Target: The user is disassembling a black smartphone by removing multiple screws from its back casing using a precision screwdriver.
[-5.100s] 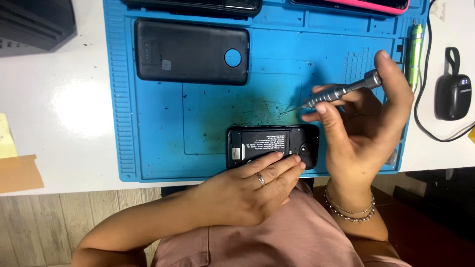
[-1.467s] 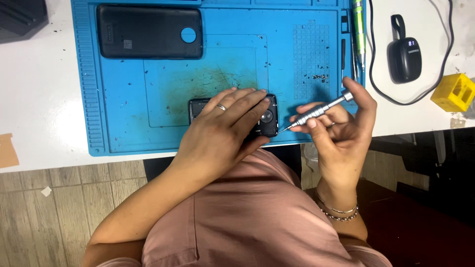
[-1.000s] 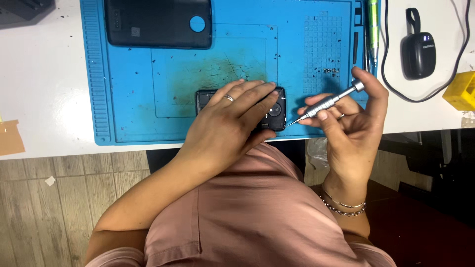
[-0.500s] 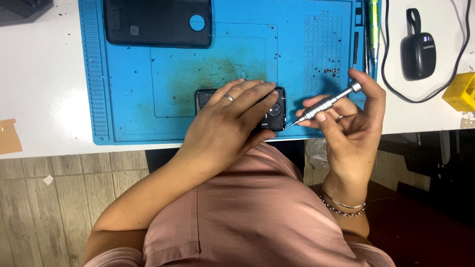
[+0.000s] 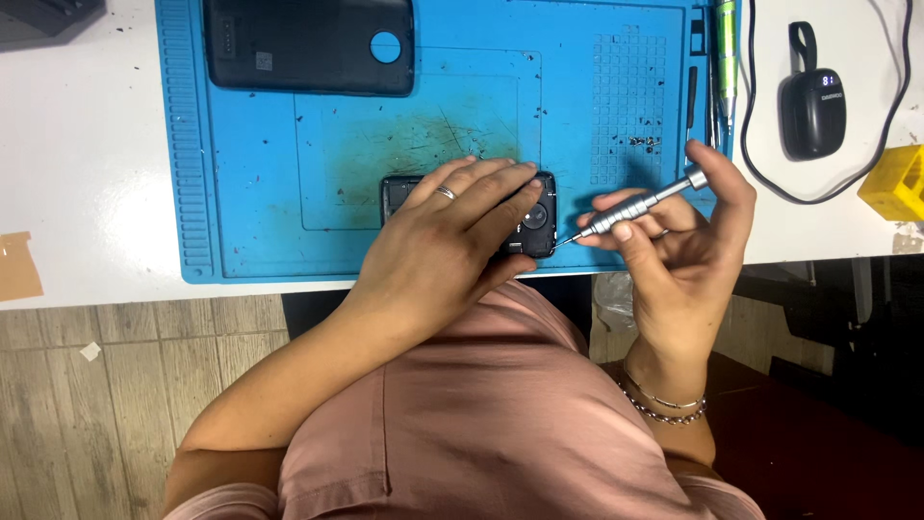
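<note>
Left hand [image 5: 452, 236] flat, pressing phone [image 5: 539, 217]; right hand [image 5: 674, 241] gripping screwdriver [image 5: 630, 207], tip at phone's right edge, shaft slanting up-right

A white table [image 5: 87, 183] stands over a grey wood-plank floor [image 5: 115, 385].

Lighting the scene brightly and evenly from overhead. Overexposing the white table [image 5: 87, 183] at the left, washing out its surface into near glare. Casting only soft, short shadows under the left hand [image 5: 452, 241] and right hand [image 5: 674, 241] on the blue mat [image 5: 250, 221]. Leaving the wooden floor [image 5: 115, 385] and the lower right corner much dimmer. Keeping mat and hands in fair focus, with slight softening in fine detail. Bending straight edges slightly near the frame borders.
</note>
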